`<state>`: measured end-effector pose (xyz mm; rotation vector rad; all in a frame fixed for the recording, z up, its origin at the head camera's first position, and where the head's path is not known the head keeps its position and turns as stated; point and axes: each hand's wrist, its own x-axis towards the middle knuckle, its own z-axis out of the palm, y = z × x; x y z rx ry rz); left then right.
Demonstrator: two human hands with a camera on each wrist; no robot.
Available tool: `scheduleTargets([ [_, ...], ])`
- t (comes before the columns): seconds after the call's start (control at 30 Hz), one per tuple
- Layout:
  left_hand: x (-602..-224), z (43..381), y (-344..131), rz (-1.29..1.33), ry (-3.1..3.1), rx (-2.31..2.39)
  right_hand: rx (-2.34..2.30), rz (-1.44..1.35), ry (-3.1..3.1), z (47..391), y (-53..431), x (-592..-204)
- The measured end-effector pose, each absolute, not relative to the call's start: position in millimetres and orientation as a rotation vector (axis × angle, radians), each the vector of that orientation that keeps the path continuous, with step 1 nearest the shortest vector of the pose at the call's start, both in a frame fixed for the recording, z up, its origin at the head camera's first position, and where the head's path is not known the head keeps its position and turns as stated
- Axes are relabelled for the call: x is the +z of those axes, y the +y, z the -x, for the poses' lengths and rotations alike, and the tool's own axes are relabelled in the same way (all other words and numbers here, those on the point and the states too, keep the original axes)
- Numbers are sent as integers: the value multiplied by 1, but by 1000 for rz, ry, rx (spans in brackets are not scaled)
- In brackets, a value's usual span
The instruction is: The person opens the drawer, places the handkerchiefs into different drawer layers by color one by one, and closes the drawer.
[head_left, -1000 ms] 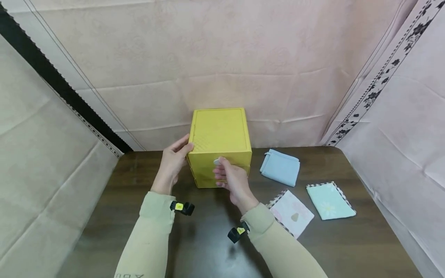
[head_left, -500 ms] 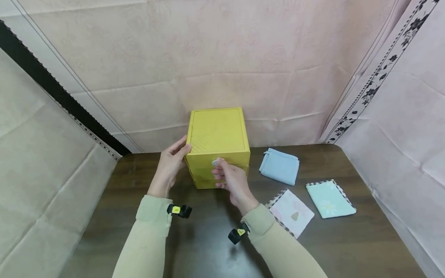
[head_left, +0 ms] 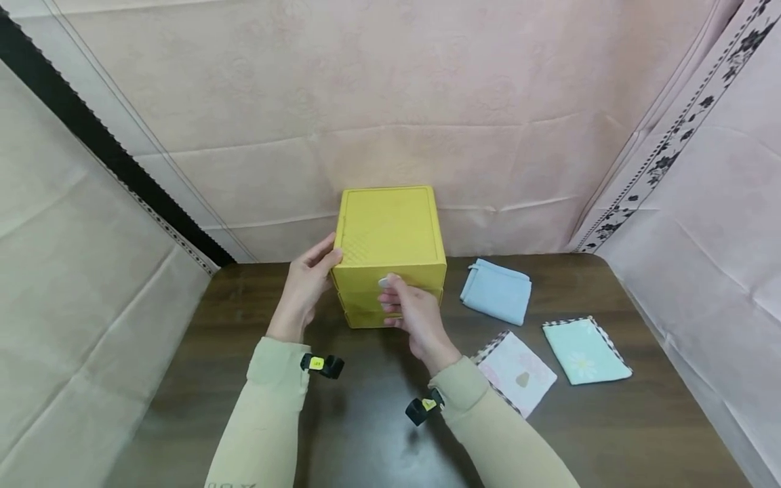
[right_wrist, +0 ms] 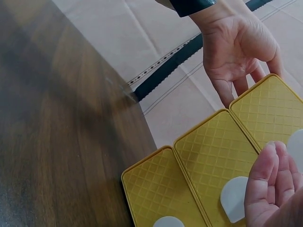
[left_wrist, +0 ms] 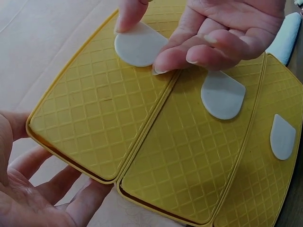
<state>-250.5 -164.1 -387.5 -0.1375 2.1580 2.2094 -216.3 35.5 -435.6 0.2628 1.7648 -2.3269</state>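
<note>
A yellow three-drawer box (head_left: 390,227) stands on the table by the back curtain, its drawer fronts facing me. My left hand (head_left: 305,288) steadies the box from the left, thumb at the upper front corner and fairly straight fingers along the side. On the top drawer is a white pull tab (left_wrist: 137,45); my right hand (head_left: 421,318) pinches it between thumb and index finger, the other fingers loosely bent below. The middle drawer's white tab (left_wrist: 222,97) and the bottom drawer's tab (left_wrist: 283,137) are untouched. All three drawer fronts sit flush in the left wrist view.
To the right on the dark wooden table (head_left: 366,434) lie a folded blue cloth (head_left: 497,293), a white cloth with checked edging (head_left: 521,373) near my right forearm, and a mint cloth (head_left: 586,352) with a pale flower. Light curtains (head_left: 390,102) hang around the table.
</note>
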Motion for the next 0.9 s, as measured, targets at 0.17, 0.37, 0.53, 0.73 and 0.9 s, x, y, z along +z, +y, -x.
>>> scheduleTargets([
  [0.17, -383, 251, -170, 129, 2168, 2157, -2333, -254, 1767, 215, 33, -434],
  [0.37, -377, 250, -183, 46, 2231, 2042, -2302, -231, 1785, 212, 29, -428],
  [0.53, -374, 249, -183, -18, 2229, 2003, -2224, -237, 1812, 200, 36, -424],
  [0.73, -373, 251, -179, -60, 2227, 1989, -2146, -219, 1854, 178, 49, -421],
  [0.9, -374, 249, -179, -62, 2216, 1973, -2113, -199, 1869, 160, 55, -423],
])
